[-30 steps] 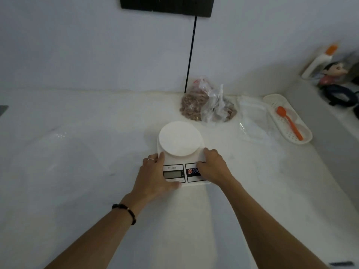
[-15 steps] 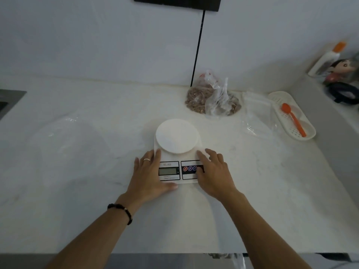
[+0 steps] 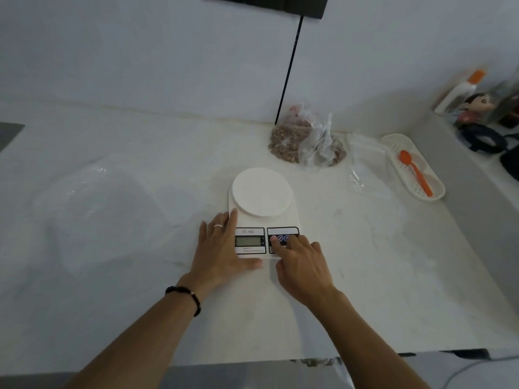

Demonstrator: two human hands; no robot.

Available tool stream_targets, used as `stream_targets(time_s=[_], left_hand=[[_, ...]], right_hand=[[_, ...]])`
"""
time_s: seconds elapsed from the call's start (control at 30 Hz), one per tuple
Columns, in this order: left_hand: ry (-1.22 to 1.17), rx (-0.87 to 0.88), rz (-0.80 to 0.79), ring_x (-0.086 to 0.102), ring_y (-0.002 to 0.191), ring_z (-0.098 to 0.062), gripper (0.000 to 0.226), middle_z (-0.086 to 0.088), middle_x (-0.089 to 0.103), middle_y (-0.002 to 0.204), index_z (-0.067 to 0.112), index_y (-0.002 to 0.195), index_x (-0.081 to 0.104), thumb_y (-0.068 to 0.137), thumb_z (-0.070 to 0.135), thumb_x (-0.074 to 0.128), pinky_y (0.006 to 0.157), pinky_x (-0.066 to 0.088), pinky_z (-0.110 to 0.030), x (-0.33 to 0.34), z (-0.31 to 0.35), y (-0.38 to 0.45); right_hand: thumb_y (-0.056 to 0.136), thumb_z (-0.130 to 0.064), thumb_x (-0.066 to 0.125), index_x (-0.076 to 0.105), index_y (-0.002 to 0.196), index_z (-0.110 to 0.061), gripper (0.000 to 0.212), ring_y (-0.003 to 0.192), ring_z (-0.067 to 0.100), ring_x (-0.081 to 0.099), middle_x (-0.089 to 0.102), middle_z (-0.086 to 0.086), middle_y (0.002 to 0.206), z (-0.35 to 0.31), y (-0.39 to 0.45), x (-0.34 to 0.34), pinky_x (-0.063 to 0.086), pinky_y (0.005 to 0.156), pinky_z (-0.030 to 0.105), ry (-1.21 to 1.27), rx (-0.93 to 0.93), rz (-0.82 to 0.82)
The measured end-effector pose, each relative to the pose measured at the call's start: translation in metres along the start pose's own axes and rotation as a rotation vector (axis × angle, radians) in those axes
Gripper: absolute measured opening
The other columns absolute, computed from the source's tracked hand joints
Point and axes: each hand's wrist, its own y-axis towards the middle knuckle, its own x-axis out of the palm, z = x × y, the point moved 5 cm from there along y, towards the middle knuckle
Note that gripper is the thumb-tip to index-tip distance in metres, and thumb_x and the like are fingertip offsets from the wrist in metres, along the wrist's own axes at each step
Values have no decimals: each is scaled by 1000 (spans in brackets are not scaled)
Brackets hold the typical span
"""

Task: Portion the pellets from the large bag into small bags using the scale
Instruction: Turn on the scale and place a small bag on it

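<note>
The right hand (image 3: 302,262) has shifted left and is now pressing a fingertip on the scale (image 3: 264,217) button; the left hand (image 3: 222,248) is still lying flat, fingers straight, bracing its left edge.

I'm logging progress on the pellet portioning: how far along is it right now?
Barely begun. Done: the scale sits on the counter, its platter bare. In hand: the left hand steadies the scale while the right hand presses a fingertip on its buttons. Left: everything else; the pellet bag lies untouched behind, the small bags empty, the orange spoon unused.
</note>
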Motion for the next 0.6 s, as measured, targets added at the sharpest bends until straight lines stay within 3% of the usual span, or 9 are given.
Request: stream_targets(time_s=[0.17, 0.3, 0.37, 0.47, 0.6], left_hand=[[-3, 0, 8, 1, 148, -18, 128, -6, 13, 158, 14, 153, -1, 64, 73, 70, 119, -5, -46, 0, -1, 0], [-1, -3, -8, -2, 148, -17, 127, -5, 10, 159, 15, 153, -3, 66, 71, 70, 119, -8, -44, -2, 0, -2], [1, -7, -6, -3, 148, -16, 127, -5, 10, 159, 15, 153, -3, 66, 70, 70, 119, -9, -46, -2, 1, -2], [26, -13, -6, -3, 147, -17, 126, -4, 10, 159, 15, 153, -4, 67, 70, 69, 117, -10, -50, -5, 0, -2], [13, -38, 0, -3, 148, -18, 124, -4, 10, 160, 15, 153, -4, 68, 71, 68, 118, -9, -52, -8, -14, 2]], right_hand=[[77, -21, 49, 71, 100, -19, 32, 80, 29, 54, 56, 4, 87, 5, 8, -6, 39, 64, 36, 143, 69, 42], [85, -20, 49, 52, 120, -9, 37, 98, 32, 50, 54, 9, 107, 27, 3, -2, 41, 78, 41, 194, 300, 8], [85, -25, 48, 50, 108, -12, 27, 102, 29, 47, 51, 6, 106, 34, 1, 4, 38, 82, 39, 246, 375, -48], [80, -32, 54, 50, 100, -16, 26, 101, 25, 43, 48, 1, 103, 35, 4, 7, 37, 84, 36, 323, 348, -65], [79, -33, 56, 49, 109, -16, 35, 102, 24, 44, 46, 1, 106, 28, 13, 9, 37, 84, 36, 292, 263, -79]])
